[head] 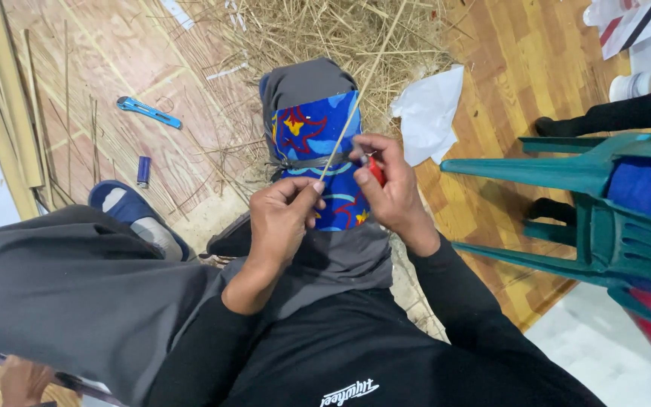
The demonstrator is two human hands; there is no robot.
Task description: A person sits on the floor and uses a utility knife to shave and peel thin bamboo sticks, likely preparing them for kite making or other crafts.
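**Strip held taut over the knee**

Head view: the left hand [284, 215] pinches a thin strip [356, 102] low, keeping it taut. The right hand [386, 185] grips a red knife [377, 169] against it, above the blue cloth [318, 154] padding the knee.

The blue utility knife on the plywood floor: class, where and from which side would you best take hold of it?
Grip the blue utility knife around the middle of its long, slim handle, coming from above. It lies flat on the plywood floor with bare board along both long sides, so fingers can close across its narrow width. I cannot tell whether the blade is out, so keep clear of both ends.
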